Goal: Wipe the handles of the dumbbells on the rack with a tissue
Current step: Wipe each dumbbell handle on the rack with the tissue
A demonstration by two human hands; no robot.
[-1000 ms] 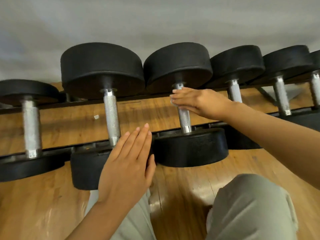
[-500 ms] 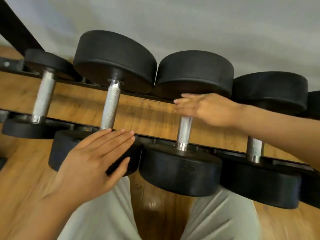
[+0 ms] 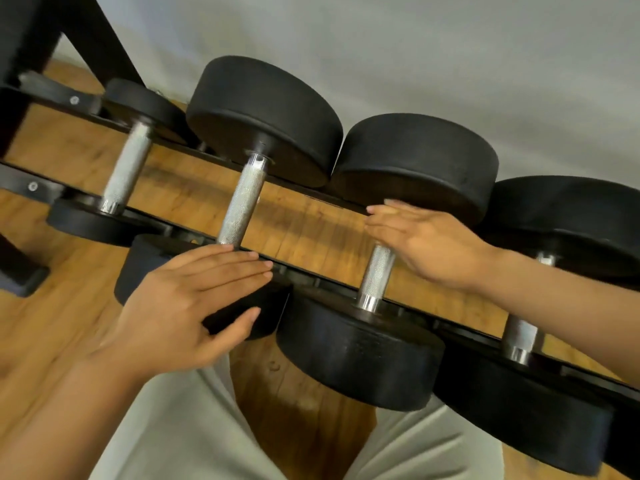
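Several black dumbbells with knurled steel handles lie side by side on a black rack [image 3: 20,181]. My right hand [image 3: 426,240] lies over the upper part of the third dumbbell's handle [image 3: 375,275], fingers straight and pointing left. No tissue shows; the palm hides whatever is under it. My left hand [image 3: 180,306] rests flat, fingers straight, on the near head [image 3: 145,258] of the second dumbbell, just below its bare handle [image 3: 244,202]. Further handles show at the left [image 3: 128,168] and at the right [image 3: 519,336].
The rack's black upright [image 3: 34,29] rises at the top left, with its foot on the wooden floor [image 3: 69,306]. A grey wall [image 3: 415,46] stands behind the rack. My knees in grey trousers [image 3: 180,427] are close under the front rail.
The view has swung and tilted, showing the rack's left upright. My left hand came down from in front of the second dumbbell onto its near head. My right hand stays on the third handle.
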